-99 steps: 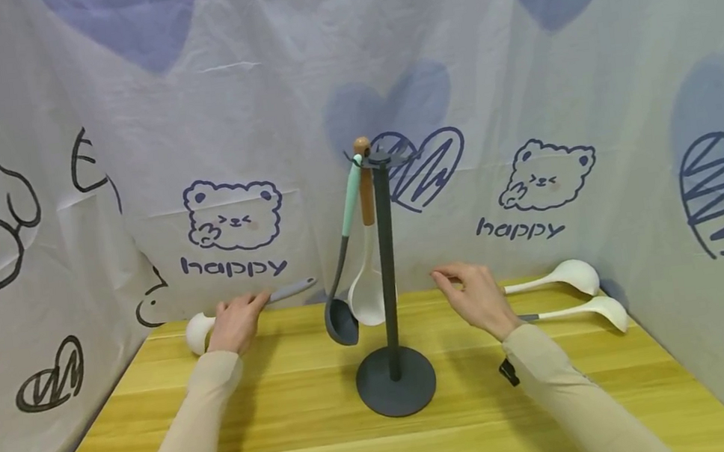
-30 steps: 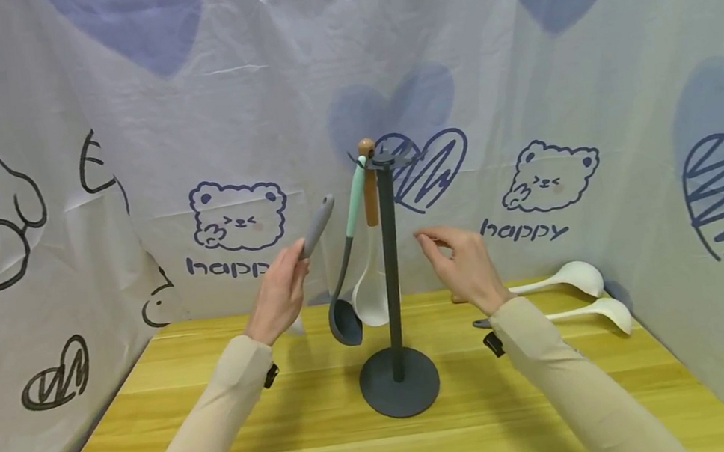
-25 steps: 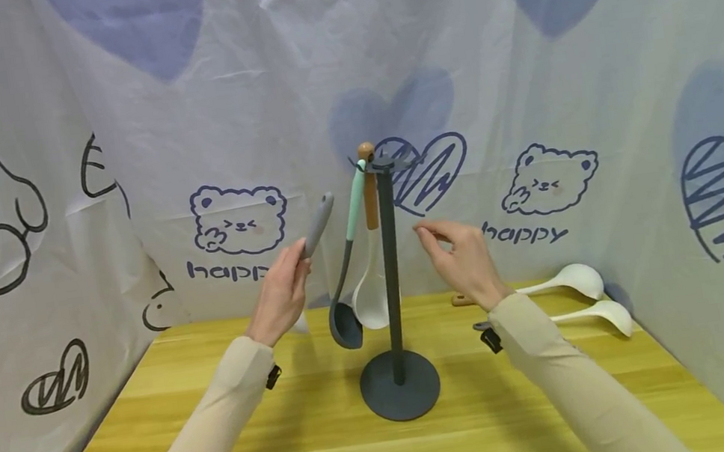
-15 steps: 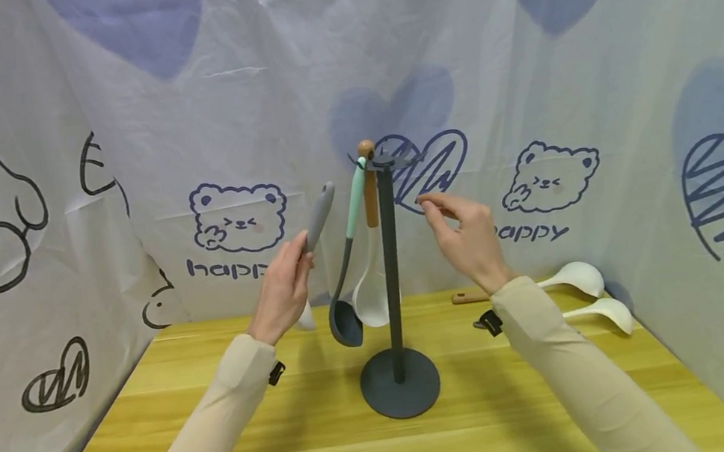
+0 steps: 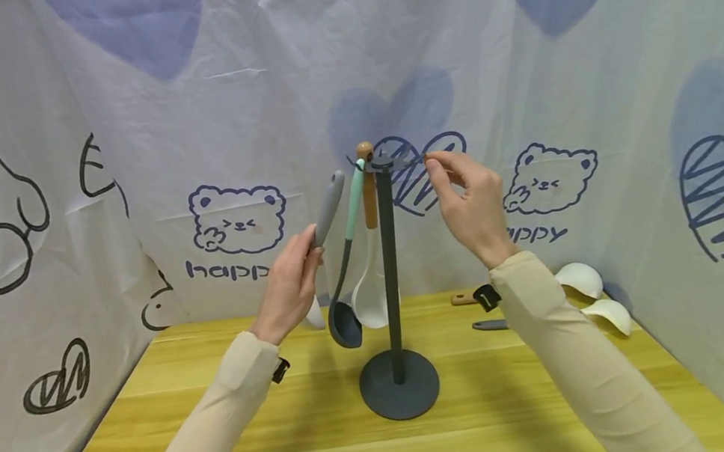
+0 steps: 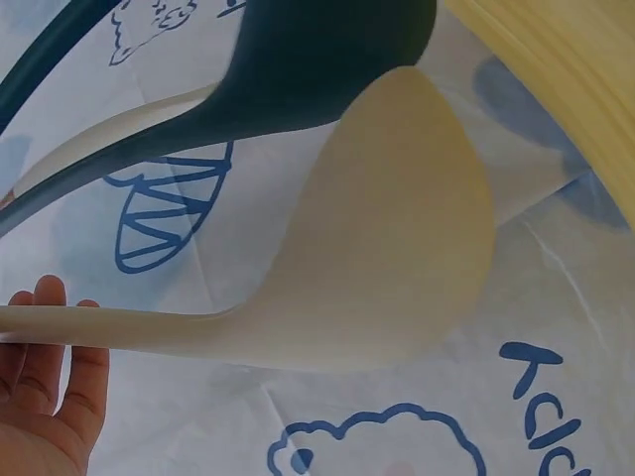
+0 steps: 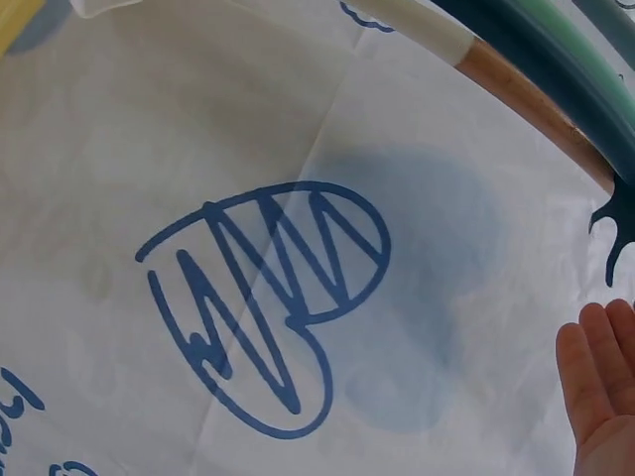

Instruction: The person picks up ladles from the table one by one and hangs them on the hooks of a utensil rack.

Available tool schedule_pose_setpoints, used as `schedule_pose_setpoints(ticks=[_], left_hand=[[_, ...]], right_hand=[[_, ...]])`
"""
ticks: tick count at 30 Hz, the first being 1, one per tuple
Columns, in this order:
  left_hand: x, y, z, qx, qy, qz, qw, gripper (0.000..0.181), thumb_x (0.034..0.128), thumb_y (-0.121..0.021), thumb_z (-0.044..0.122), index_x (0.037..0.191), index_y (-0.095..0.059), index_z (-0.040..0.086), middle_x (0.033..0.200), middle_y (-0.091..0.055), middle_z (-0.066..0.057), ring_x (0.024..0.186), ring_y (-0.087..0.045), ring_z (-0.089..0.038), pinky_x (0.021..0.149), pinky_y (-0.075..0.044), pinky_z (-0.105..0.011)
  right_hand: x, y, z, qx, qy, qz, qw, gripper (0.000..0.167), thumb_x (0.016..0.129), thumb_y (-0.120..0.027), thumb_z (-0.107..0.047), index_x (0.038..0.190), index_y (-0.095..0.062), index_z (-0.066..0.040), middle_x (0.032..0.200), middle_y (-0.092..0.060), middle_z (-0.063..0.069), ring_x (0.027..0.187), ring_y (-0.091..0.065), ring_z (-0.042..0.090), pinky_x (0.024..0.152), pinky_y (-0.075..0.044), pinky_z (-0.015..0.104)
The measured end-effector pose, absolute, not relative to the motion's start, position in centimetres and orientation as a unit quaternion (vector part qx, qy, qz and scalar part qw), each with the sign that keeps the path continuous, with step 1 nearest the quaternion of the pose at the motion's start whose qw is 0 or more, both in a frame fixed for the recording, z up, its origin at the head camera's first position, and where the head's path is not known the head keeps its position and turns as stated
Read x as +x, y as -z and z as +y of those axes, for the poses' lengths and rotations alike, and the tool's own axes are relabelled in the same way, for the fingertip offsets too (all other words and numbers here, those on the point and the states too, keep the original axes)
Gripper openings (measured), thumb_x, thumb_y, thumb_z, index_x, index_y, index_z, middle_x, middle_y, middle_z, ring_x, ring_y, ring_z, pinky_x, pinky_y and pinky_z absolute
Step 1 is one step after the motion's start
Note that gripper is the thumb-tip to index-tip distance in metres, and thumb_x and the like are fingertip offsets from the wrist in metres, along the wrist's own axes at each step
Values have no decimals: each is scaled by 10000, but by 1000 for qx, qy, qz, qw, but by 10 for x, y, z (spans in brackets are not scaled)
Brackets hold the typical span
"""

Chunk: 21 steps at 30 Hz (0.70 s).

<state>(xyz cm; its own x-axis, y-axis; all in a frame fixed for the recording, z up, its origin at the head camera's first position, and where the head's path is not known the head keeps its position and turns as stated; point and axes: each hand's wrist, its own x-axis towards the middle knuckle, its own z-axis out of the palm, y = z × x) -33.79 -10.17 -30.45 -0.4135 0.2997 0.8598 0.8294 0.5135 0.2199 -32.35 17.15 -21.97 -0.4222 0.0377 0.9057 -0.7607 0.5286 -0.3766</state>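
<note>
My left hand (image 5: 286,284) grips the grey handle (image 5: 331,203) of a ladle, holding it raised and tilted left of a dark utensil stand (image 5: 390,275). The ladle's white bowl (image 6: 397,238) hangs downward in the left wrist view; in the head view my hand hides most of it. Thumb and index fingertip of my right hand (image 5: 473,205) meet at the tip of a hook on the stand's top (image 5: 384,163). On the stand hang a dark ladle with a mint handle (image 5: 354,204) and a white ladle with a wooden handle (image 5: 369,206).
Two white ladles lie at the right back of the wooden table (image 5: 257,420), one with a wooden handle (image 5: 462,299), one with a grey handle (image 5: 489,325). My right forearm partly covers them. A printed cloth (image 5: 220,123) encloses the back and sides.
My left hand has lifted the grey-handled ladle off the table and brought it right, beside the stand. My right hand has risen from near the table to the stand's top hooks.
</note>
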Motion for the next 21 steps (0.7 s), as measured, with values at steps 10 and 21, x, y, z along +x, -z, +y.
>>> schedule_pose_setpoints(ticks=[10,21], left_hand=[[-327,294,-95,-396,312,-758,414,228,984,-521,-9,1210,-544,-31,872,-581,-116,757,-570,-188,642,-514,-282],[-322,287,-94,-389,323,-755,417,258,985,-521,-7,1237,-541,-59,848,-566,-118,724,-549,-172,608,-494,-256]], right_hand=[[-321,203,167,261,-408,-756,441,318,1010,-541,-279,1207,-676,-69,1242,-673,81,1121,-632,203,949,-541,370],[-318,195,159,255,-397,-790,392,357,1043,-461,-309,1098,-720,-69,1310,-647,87,1156,-638,244,915,-543,410]])
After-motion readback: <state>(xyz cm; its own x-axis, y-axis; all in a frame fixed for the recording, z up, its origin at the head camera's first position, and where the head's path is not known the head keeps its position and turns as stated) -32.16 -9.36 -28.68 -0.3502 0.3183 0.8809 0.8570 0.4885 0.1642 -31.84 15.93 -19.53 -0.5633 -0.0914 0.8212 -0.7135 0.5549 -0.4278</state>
